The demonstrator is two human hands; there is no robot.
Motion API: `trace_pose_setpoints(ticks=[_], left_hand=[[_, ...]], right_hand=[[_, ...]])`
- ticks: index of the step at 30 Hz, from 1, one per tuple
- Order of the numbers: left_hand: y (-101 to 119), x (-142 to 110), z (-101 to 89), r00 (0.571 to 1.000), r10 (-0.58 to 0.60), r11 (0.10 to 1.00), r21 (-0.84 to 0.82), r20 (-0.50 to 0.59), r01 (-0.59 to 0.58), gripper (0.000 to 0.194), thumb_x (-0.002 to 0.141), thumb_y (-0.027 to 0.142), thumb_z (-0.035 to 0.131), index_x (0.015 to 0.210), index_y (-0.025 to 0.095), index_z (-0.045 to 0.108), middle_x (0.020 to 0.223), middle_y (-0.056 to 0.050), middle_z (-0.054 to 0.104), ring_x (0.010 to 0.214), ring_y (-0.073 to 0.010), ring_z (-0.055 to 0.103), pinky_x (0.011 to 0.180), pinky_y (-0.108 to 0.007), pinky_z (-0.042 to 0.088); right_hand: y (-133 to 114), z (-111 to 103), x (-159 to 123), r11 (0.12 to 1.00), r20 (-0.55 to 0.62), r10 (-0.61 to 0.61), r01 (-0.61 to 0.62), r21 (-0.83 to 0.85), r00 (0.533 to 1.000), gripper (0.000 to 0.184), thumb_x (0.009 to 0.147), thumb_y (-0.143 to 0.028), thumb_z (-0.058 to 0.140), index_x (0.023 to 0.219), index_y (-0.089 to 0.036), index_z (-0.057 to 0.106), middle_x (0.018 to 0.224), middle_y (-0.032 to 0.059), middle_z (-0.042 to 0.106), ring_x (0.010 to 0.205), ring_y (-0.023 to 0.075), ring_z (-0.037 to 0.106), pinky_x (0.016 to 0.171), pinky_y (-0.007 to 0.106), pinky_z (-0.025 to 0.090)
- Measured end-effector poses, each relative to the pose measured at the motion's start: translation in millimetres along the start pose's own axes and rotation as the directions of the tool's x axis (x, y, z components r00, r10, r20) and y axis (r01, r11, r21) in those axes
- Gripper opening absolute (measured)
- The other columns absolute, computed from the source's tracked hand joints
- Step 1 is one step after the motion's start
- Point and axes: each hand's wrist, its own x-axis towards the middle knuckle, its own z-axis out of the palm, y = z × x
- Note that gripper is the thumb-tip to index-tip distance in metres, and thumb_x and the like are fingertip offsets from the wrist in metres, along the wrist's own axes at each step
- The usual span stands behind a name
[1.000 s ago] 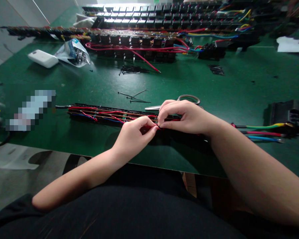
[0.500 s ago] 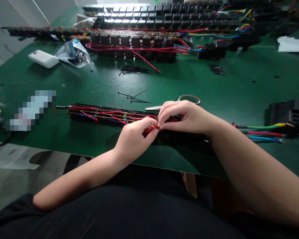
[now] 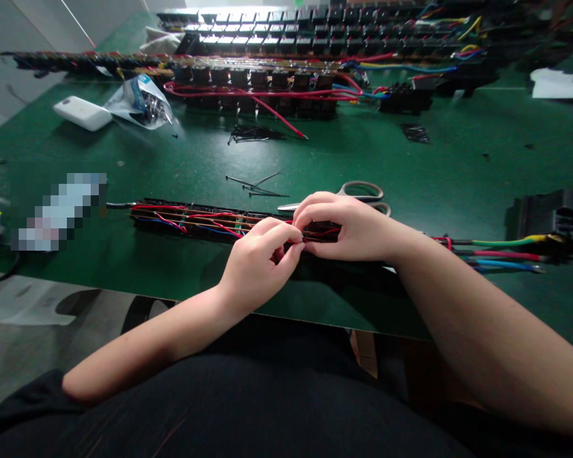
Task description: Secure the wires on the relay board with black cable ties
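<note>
Left hand [image 3: 262, 257] and right hand [image 3: 356, 226] meet over the long wired strip [image 3: 210, 219], which lies on the green table [image 3: 172, 156]. My left thumb and forefinger are pinched together at the strip's near edge; what sits between them is hidden. My right thumb and fingers arch over the strip, their tips close by the left ones, and I cannot tell whether they grip anything. I take the step in hand to be fine fingertip work on the strip, perhaps on its red wires [image 3: 162, 207]. As I judge it, the next move calls for a steady pinch and a light touch, without tugging anything loose along the strip. Scissors [image 3: 289, 207] lie just beyond the strip, partly behind my right hand; a few black cable ties [image 3: 255, 186] lie beyond it too. Past the strip's right end sits a black block [image 3: 554, 219].
</note>
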Motion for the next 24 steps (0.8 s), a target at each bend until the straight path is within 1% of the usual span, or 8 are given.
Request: trace_pose_setpoints(ticks=[4,8,15,20,24], left_hand=[[-0.5,-1.1,0.4,0.998,0.053,0.998,0.033,-0.024,-0.052,0.006,0.093,0.014,0.067,0.09,0.019,0.07,0.087,0.003,0.071,0.062,-0.0041,0.058,0.062,-0.016,0.049],[-1.0,-1.4,-0.5,0.993,0.114,0.99,0.09,-0.038,-0.111,0.006,0.094,0.016,0.067,0.091,0.019,0.071,0.085,0.003,0.074,0.063,-0.0053,0.061,0.064,-0.017,0.051],[-1.7,0.4,-1.0,0.976,0.209,0.973,0.111,-0.06,-0.201,0.009,0.095,0.013,0.067,0.092,0.018,0.073,0.09,0.0,0.078,0.08,-0.0092,0.072,0.078,-0.018,0.057],[-0.8,1.1,-1.0,0.975,0.213,0.973,0.099,-0.053,-0.208,0.011,0.097,0.013,0.065,0.093,0.018,0.074,0.092,-0.002,0.08,0.086,-0.0109,0.074,0.083,-0.021,0.059],[-0.2,-0.2,-1.5,0.975,0.217,0.971,0.114,-0.051,-0.21,0.013,0.098,0.016,0.064,0.093,0.019,0.075,0.094,-0.002,0.081,0.089,-0.0121,0.076,0.084,-0.023,0.06]], right_hand=[[-0.3,0.0,-0.2,1.0,0.007,-0.001,0.001,-0.013,1.0,0.007,0.087,-0.02,0.071,0.093,-0.021,0.074,0.104,0.0071,0.073,0.099,0.0197,0.07,0.088,0.035,0.058],[0.0,0.8,-0.1,1.0,0.004,-0.003,0.003,-0.008,1.0,0.005,0.087,-0.02,0.071,0.092,-0.021,0.073,0.102,0.0068,0.073,0.097,0.0197,0.069,0.086,0.035,0.058],[0.9,0.7,0.1,1.0,0.011,-0.009,0.009,-0.006,1.0,0.004,0.088,-0.02,0.07,0.092,-0.02,0.072,0.097,0.0063,0.073,0.098,0.0208,0.068,0.085,0.035,0.057],[1.1,-0.3,0.0,1.0,0.011,-0.005,0.005,0.013,1.0,0.002,0.087,-0.02,0.071,0.089,-0.021,0.071,0.095,0.0054,0.073,0.095,0.0204,0.067,0.082,0.034,0.056],[1.6,0.9,0.5,1.0,0.008,-0.007,0.007,-0.003,1.0,0.005,0.087,-0.017,0.069,0.089,-0.021,0.069,0.095,0.0053,0.073,0.094,0.0199,0.067,0.081,0.034,0.055]])
